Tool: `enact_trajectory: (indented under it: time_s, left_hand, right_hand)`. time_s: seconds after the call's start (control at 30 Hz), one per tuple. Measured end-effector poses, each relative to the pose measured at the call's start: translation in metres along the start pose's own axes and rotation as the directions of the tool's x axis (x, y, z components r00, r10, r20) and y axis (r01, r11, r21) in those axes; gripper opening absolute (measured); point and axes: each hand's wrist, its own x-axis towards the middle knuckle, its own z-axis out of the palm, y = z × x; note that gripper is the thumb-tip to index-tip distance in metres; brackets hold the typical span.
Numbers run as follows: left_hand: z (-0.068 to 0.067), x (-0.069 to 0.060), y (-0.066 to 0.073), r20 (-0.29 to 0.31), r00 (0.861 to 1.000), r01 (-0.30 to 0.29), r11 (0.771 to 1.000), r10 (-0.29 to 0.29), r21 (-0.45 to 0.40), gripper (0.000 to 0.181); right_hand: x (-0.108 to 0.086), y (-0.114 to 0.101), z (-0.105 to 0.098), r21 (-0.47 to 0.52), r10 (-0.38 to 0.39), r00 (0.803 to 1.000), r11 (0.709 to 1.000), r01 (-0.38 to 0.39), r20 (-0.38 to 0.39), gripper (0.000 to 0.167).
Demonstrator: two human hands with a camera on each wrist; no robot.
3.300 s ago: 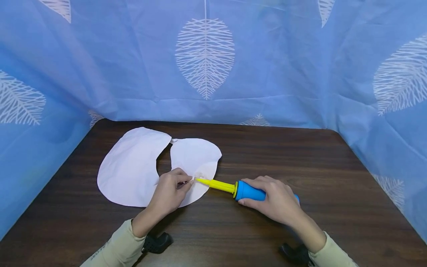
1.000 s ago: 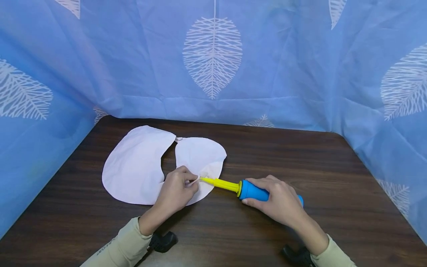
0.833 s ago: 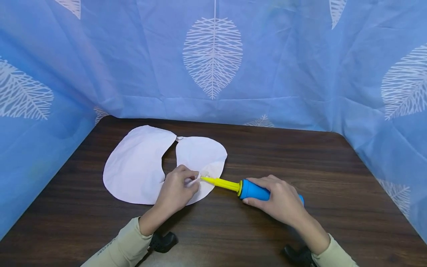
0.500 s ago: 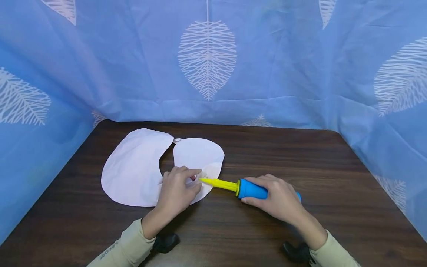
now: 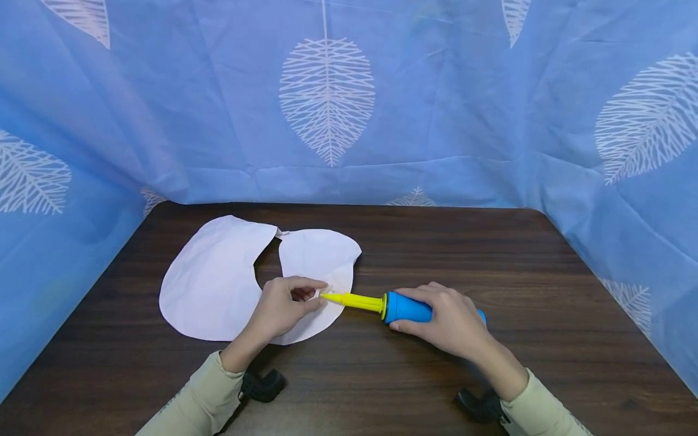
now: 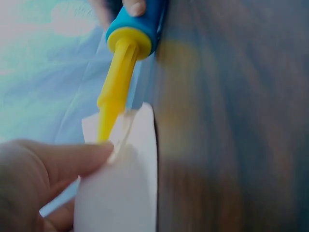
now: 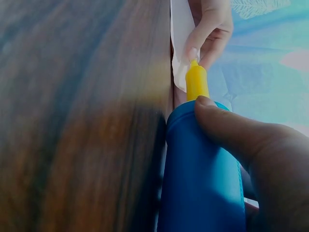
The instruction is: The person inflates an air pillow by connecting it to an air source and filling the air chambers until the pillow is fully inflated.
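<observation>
A flat, limp white inflatable (image 5: 209, 284) with a dark gap in its middle lies on the table, left of centre. My left hand (image 5: 280, 306) is over its near right part, pinching a small white valve (image 5: 319, 293) between fingers and thumb. My right hand (image 5: 449, 318) grips the blue barrel of a hand air pump (image 5: 409, 307), which lies almost level. The pump's yellow nozzle (image 6: 113, 94) points left and its tip meets the left fingertips at the valve. How deep the tip sits is hidden by the left thumb (image 6: 89, 157).
The dark wood-grain table (image 5: 382, 375) has a rounded far edge. Blue cloth (image 5: 452, 109) with white leaf prints hangs behind it and along both sides. Black wrist mounts (image 5: 264, 386) sit below the sleeves, close to the tabletop.
My left fingers have shifted their pinch around the nozzle tip, and the index finger now reaches straighter. My right hand keeps its grip on the pump. The head view has swung slightly.
</observation>
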Motion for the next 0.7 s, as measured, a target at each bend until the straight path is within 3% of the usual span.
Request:
enact_trajectory:
  time_s: [0.1,0.23,0.7]
  left_hand:
    - [-0.004,0.0035,-0.0047,0.05,0.998,0.029,0.997,-0.026,-0.066,0.026]
    - [-0.006,0.0063,-0.0073,0.084,0.995,0.059,0.995,-0.052,-0.081,0.024]
    - [-0.0035,0.0061,-0.0104,0.105,0.994,0.014,1.0,-0.012,-0.019,0.016]
  right_hand:
    - [0.0005,0.0006,-0.0013,-0.002,0.007,1.0,1.0,-0.007,0.002,0.06]
    - [0.001,0.0021,-0.0023,-0.005,0.002,1.0,1.0,-0.002,-0.002,0.059]
    - [0.0006,0.0025,-0.0027,0.038,0.005,1.0,0.999,-0.006,0.02,0.06]
